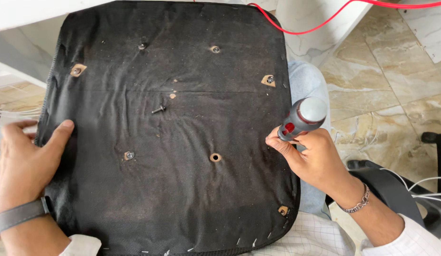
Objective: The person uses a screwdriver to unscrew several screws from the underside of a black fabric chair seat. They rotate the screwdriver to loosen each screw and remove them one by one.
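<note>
A black fabric-covered chair seat underside (182,189) lies across my lap, dusty, with several bolt holes. A loose dark bolt (158,110) rests on the fabric near its middle. An open hole (215,157) shows lower down, and a bolt head (129,155) sits in another hole to its left. My left hand (26,161) grips the seat's left edge, thumb on top. My right hand (315,156) holds a grey and red screwdriver (303,117) by the handle at the seat's right edge; its tip is hidden.
A red cable (320,26) runs across the top right. Marble floor tiles (386,85) lie to the right. A black chair base (396,185) with white wires sits at lower right. A white table edge (21,14) is at top left.
</note>
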